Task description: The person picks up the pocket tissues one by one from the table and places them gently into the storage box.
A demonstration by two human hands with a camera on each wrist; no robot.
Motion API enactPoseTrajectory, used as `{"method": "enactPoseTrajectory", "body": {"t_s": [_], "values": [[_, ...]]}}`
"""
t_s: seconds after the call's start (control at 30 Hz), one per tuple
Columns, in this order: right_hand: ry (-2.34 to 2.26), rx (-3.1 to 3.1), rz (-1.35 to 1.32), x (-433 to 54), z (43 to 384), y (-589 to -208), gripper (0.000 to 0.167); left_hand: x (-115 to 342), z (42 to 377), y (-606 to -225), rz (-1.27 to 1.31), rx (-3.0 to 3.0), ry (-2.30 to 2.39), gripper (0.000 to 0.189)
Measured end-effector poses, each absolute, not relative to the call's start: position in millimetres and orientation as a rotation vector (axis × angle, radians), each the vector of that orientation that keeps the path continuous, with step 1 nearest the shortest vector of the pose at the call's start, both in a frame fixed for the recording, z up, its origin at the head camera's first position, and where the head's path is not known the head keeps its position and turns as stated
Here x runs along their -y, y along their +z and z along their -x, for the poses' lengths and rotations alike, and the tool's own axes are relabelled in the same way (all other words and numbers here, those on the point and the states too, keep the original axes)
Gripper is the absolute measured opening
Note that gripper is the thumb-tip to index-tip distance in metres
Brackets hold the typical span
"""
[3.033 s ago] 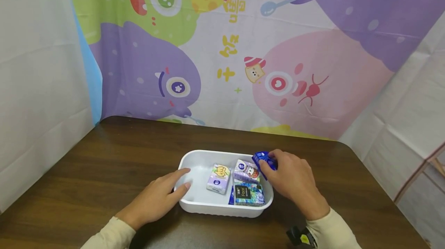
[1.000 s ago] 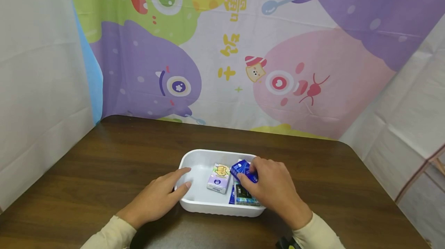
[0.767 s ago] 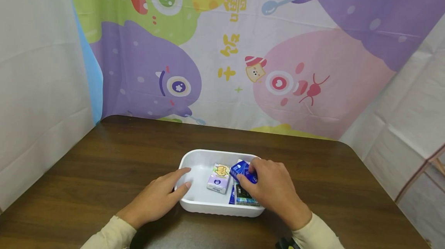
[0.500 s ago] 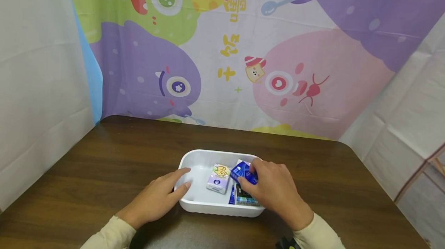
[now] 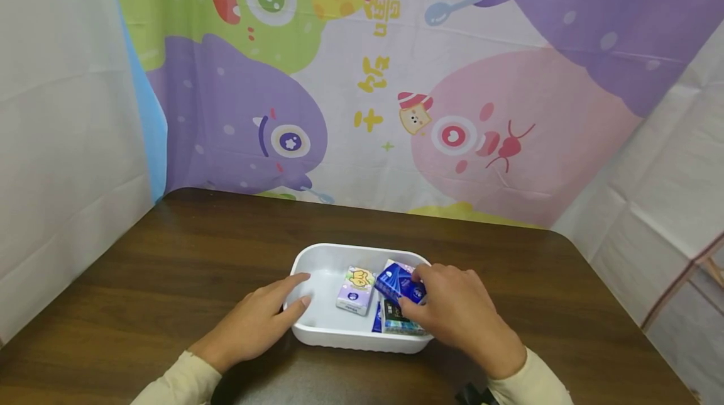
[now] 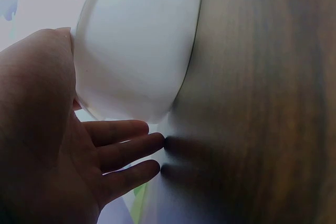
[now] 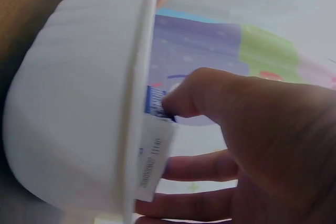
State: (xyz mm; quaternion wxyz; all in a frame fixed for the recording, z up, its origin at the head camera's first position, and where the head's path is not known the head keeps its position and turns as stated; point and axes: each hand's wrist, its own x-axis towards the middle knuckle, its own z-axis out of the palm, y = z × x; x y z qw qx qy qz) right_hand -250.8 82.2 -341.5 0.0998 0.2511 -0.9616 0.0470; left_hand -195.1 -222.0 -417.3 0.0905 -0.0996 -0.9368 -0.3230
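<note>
A white plastic tray (image 5: 362, 339) holds several small tissue packs. My left hand (image 5: 254, 323) rests at its left end, thumb and index finger over the rim; in the left wrist view the other fingers lie straight beside the tray wall. A blue tissue pack (image 5: 396, 282) lies tilted on the others at the right end. My right hand (image 5: 466, 314) is at its right edge, thumb and index finger spread apart, the thumb (image 7: 176, 100) touching or very near it. Under the blue pack, a purple-white pack (image 5: 393, 262) and a black-labelled pack (image 5: 403, 323) are partly hidden.
A yellow-and-purple tissue pack (image 5: 355, 290) lies mid-tray, and the edge of another blue pack (image 5: 377, 317) shows beside the black-labelled one. The tray stands on a dark wooden table (image 5: 226, 248). A cartoon-printed cloth (image 5: 362, 172) hangs behind.
My right hand carried the blue tissue pack from the tray's right rim leftward onto the other packs. Since half a second ago its fingers have spread and drawn slightly right. My left hand stayed.
</note>
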Motion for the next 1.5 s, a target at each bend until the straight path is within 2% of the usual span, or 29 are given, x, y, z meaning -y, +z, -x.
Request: {"method": "enactPoseTrajectory", "body": {"t_s": [0.23,0.5,1.5], "values": [[0.115,2.846,-0.825,-84.4,246.1,-338.1,0.041,223.1,194.4,-417.9,0.29,2.782,-0.958,0.05],[0.149,2.739,-0.88,-82.7,245.1,-340.7,0.036,222.5,193.7,-418.2,0.293,2.783,-0.96,0.05],[0.252,2.471,-0.902,-63.7,236.9,-354.5,0.032,221.8,194.1,-415.8,0.297,2.787,-0.96,0.052]]}}
